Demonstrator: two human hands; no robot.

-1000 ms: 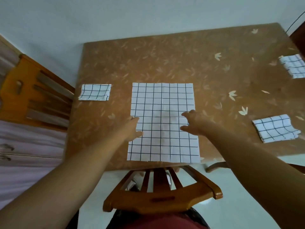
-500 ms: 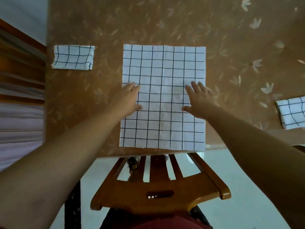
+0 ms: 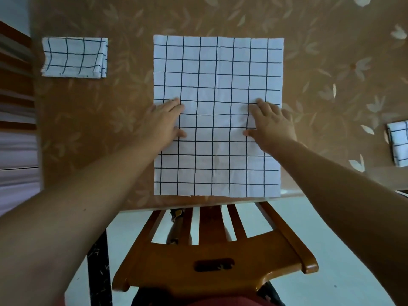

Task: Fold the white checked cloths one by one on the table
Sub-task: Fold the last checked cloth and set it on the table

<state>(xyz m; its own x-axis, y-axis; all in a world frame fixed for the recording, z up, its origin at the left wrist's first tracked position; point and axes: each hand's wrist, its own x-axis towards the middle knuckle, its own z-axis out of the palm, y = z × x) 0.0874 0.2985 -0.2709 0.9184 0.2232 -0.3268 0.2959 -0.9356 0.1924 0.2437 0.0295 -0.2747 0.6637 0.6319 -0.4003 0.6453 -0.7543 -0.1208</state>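
A white checked cloth [image 3: 217, 80] lies spread flat on the brown leaf-patterned table [image 3: 123, 120], its near edge close to the table's front edge. My left hand [image 3: 162, 124] rests flat on the cloth's left side with straight fingers. My right hand [image 3: 270, 123] presses flat on the cloth's right side, fingers spread. A folded checked cloth [image 3: 74, 57] sits at the table's far left. Another folded checked cloth [image 3: 399, 142] lies at the right edge of the view, partly cut off.
A wooden chair back [image 3: 212, 263] stands directly below the table's front edge, between me and the table. Wooden furniture [image 3: 15, 85] runs along the left side. Bare tabletop lies around the spread cloth.
The camera has moved closer and lower over the table. Both hands stay flat on the spread cloth, at about the same places on it.
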